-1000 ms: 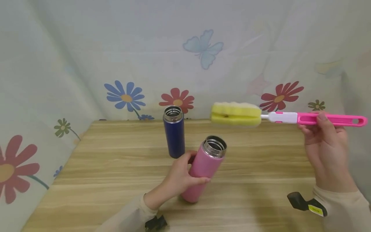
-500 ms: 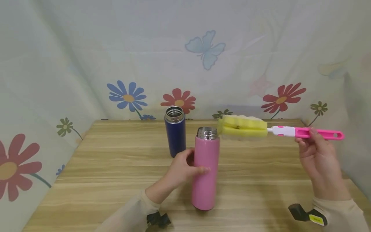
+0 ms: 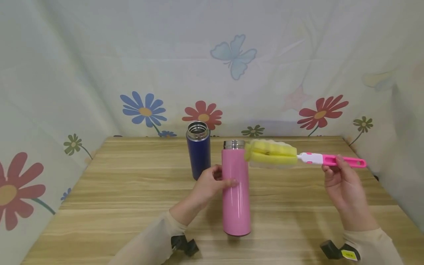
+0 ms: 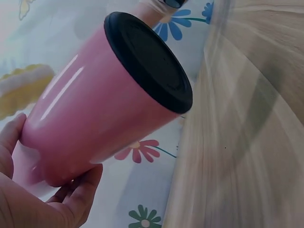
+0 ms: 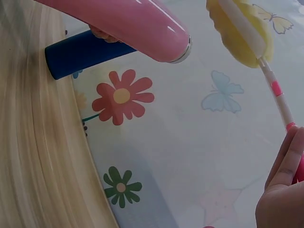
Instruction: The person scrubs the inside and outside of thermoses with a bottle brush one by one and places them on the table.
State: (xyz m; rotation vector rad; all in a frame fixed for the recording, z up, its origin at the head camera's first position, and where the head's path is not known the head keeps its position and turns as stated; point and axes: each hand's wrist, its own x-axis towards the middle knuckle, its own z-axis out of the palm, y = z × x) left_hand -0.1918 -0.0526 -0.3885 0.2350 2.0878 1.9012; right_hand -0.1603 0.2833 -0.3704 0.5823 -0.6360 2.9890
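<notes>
My left hand grips a pink vacuum flask around its upper half, with the thumb across the front. The flask is near upright and lidless, with a bare steel neck; its black base hangs clear of the table in the left wrist view. My right hand pinches the pink handle of a sponge bottle brush, held almost level. Its yellow and white sponge head points left beside the flask's neck, apart from it in the right wrist view. The flask's mouth is hidden in the head view.
A dark blue flask, also lidless, stands upright on the wooden table behind my left hand. Beyond the table's back edge hangs a pale curtain printed with flowers and a butterfly.
From a tilt to the right, the pink flask has come nearly upright, hiding its mouth. The brush has moved down and left with my right hand. The blue flask stays put.
</notes>
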